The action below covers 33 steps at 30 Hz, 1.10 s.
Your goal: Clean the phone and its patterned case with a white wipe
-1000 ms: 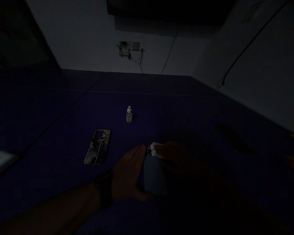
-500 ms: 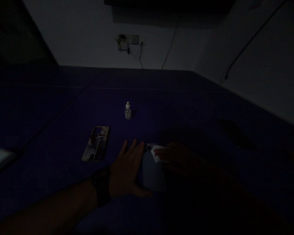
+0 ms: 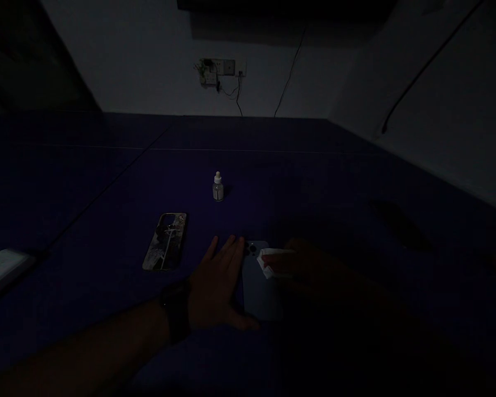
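Observation:
A phone (image 3: pixel 257 300) lies back side up on the dark blue surface, its camera lenses at the far end. My left hand (image 3: pixel 217 292), with a dark watch on the wrist, rests flat along the phone's left edge, fingers stretched out and thumb by its near end. In my right hand (image 3: pixel 297 262) is a folded white wipe (image 3: pixel 267 270), pressed on the phone's back just below the lenses. Deep shadow hides most of that hand. A patterned phone case (image 3: pixel 166 242) lies left of my left hand. Beyond the phone stands a small dropper bottle (image 3: pixel 218 190).
A white box (image 3: pixel 4 270) sits at the left edge. On the right lies a dark flat object (image 3: pixel 399 223), perhaps another phone. Sockets with cables (image 3: pixel 219 69) are on the back wall. The blue surface (image 3: pixel 248 165) reaches to the walls.
The wipe has shifted slightly down the phone's back, away from the lenses. My left hand stays against the phone. The whole view has moved slightly.

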Motion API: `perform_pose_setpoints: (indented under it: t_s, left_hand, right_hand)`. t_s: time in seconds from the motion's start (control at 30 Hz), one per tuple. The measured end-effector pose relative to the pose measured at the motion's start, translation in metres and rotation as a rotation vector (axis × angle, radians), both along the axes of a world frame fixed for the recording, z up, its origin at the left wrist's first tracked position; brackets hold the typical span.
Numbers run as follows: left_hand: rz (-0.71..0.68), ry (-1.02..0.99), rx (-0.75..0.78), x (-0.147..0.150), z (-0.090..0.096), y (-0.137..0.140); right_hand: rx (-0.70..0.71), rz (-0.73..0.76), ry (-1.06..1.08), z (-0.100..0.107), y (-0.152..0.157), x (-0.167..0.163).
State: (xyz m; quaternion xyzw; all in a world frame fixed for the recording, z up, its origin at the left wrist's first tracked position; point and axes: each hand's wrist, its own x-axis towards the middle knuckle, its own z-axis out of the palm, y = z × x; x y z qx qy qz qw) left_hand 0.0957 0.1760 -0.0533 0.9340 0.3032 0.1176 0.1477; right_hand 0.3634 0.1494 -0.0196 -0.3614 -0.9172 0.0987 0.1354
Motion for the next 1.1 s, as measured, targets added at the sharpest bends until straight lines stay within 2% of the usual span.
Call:
perform_pose_setpoints:
  t_s: [0.2,0.47,0.67,0.87,0.97,1.1]
  left_hand:
    - [0.001,0.015,-0.006,0.000,0.001,0.000]
    - [0.007,0.022,-0.017,0.001,0.002,0.000]
    - [0.009,0.027,-0.022,0.001,0.002,0.000]
    - [0.005,0.029,-0.016,0.000,0.002,0.001]
    - [0.005,0.031,-0.019,0.000,0.001,0.001]
    - [0.005,0.008,-0.015,0.000,0.001,0.001]
  right_hand:
    - [0.005,0.095,-0.014,0.006,0.000,-0.021]
    - [-0.044,-0.003,0.003,-0.003,0.000,0.005]
    - [-0.027,0.120,0.002,0.001,0.004,-0.024]
    - [-0.099,-0.012,-0.029,0.001,0.003,0.000]
    - [-0.072,-0.064,0.005,-0.006,0.005,0.007]
    - [0.004,-0.164,0.002,-0.020,0.017,-0.002]
